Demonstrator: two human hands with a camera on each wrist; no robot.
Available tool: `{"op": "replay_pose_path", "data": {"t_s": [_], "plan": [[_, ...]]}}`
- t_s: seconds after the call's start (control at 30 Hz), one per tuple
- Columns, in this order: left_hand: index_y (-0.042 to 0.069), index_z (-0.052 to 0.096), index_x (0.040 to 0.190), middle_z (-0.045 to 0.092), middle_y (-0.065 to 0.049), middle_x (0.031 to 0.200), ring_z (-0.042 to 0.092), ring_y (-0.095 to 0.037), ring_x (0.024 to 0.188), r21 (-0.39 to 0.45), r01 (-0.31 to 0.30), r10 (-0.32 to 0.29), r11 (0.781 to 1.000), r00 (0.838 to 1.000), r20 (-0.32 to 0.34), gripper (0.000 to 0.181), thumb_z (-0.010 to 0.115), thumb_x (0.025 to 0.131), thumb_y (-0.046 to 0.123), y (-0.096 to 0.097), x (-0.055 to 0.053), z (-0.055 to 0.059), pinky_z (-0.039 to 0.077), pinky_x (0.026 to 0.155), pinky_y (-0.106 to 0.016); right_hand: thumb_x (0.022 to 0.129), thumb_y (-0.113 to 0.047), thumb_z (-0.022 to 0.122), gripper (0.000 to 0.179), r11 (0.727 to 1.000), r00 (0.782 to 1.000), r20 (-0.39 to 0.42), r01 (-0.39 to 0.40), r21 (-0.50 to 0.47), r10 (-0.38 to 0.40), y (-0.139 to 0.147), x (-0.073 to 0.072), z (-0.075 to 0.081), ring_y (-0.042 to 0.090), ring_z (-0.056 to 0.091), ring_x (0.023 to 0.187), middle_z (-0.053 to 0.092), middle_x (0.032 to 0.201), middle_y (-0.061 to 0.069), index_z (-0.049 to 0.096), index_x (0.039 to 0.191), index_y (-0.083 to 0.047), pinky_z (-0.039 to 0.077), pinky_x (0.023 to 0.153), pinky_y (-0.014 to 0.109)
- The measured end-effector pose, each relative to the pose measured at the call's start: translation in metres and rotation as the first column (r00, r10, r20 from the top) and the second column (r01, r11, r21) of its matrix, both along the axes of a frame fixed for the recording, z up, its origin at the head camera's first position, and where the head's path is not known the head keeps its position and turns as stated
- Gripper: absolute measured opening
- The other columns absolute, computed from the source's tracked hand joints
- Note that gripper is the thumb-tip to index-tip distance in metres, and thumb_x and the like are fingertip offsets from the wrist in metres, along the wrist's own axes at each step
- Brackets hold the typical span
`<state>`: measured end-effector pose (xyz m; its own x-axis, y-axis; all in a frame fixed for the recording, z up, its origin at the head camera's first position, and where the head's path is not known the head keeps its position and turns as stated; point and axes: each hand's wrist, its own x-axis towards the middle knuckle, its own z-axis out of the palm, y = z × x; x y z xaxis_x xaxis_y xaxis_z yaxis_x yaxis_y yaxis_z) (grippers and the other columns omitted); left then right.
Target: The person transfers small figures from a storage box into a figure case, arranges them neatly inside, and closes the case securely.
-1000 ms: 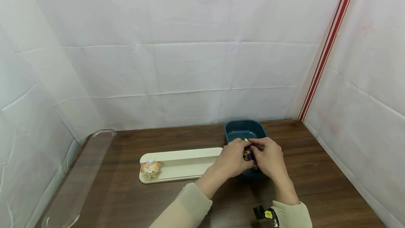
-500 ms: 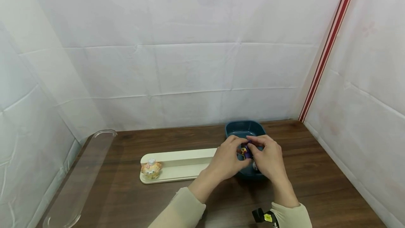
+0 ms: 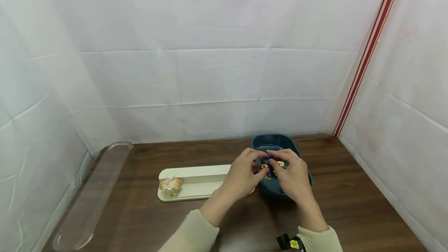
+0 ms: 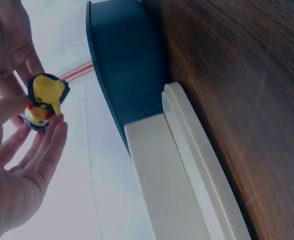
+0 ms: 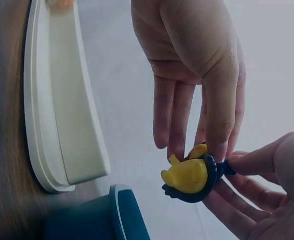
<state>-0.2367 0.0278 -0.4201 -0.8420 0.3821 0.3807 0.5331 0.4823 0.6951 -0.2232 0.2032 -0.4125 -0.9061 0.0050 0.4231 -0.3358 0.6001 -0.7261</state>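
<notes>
A small yellow toy figurine (image 4: 48, 90) with red cheeks and a dark blue-purple cape is held up between both hands, over the dark teal bin (image 3: 273, 138) in the head view. My left hand (image 3: 241, 172) holds it between thumb and fingertips. From the other side, my right hand (image 3: 292, 172) pinches a dark blue part of it between thumb and finger, best seen in the right wrist view, where the figurine (image 5: 189, 175) shows its yellow underside. Fingers cover parts of it in the head view.
Left of the bin lies a long cream tray (image 3: 206, 188) with an orange-and-cream figurine (image 3: 170, 186) in a white hat at its left end. A long transparent cover (image 3: 94, 197) lies along the table's left side. White sheets (image 3: 210, 77) surround the brown wooden table (image 3: 252, 228).
Both hands have shifted slightly left, the figurine still between them. The figurine has been turned in the fingers. The tray and the bin have stayed in place.
</notes>
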Motion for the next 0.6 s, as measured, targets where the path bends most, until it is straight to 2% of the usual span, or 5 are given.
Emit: {"op": "replay_pose_path", "data": {"t_s": [0.13, 0.37, 0.6], "plan": [[0.012, 0.062, 0.138, 0.06, -0.005, 0.123, 0.075, -0.015, 0.097, 0.012, -0.01, 0.01, 1.0, 1.0, 0.025, 0.042, 0.074, 0.098, 0.021, -0.007, 0.0, 0.001, 0.057, 0.081, -0.015, 0.099, -0.009, 0.071, 0.024, 0.999, 0.999, -0.003, -0.033, -0.032, 0.033, -0.004, 0.0, -0.002, 0.021, 0.069, 0.106, 0.067, 0.111, 0.002, 0.078, 0.121, -0.015, 0.061, 0.078, 0.023], [0.013, 0.06, 0.139, 0.059, -0.009, 0.124, 0.076, -0.015, 0.096, 0.043, -0.013, 0.01, 0.999, 0.998, 0.064, 0.046, 0.076, 0.097, 0.02, -0.02, 0.0, 0.002, 0.058, 0.081, -0.017, 0.098, -0.007, 0.071, 0.024, 0.996, 0.997, -0.022, -0.08, -0.044, 0.079, -0.015, 0.0, -0.004, 0.018, 0.067, 0.109, 0.068, 0.111, 0.0, 0.079, 0.119, -0.016, 0.063, 0.083, 0.035], [0.012, 0.063, 0.136, 0.058, -0.003, 0.126, 0.074, -0.012, 0.09, -0.005, -0.017, 0.017, 1.0, 0.999, 0.039, 0.045, 0.078, 0.095, 0.024, -0.033, 0.0, 0.003, 0.058, 0.079, -0.018, 0.097, -0.003, 0.07, 0.027, 0.985, 0.991, -0.007, -0.135, -0.111, 0.135, -0.023, -0.001, -0.009, 0.019, 0.066, 0.113, 0.068, 0.115, 0.001, 0.079, 0.12, -0.016, 0.062, 0.086, 0.033]]}}
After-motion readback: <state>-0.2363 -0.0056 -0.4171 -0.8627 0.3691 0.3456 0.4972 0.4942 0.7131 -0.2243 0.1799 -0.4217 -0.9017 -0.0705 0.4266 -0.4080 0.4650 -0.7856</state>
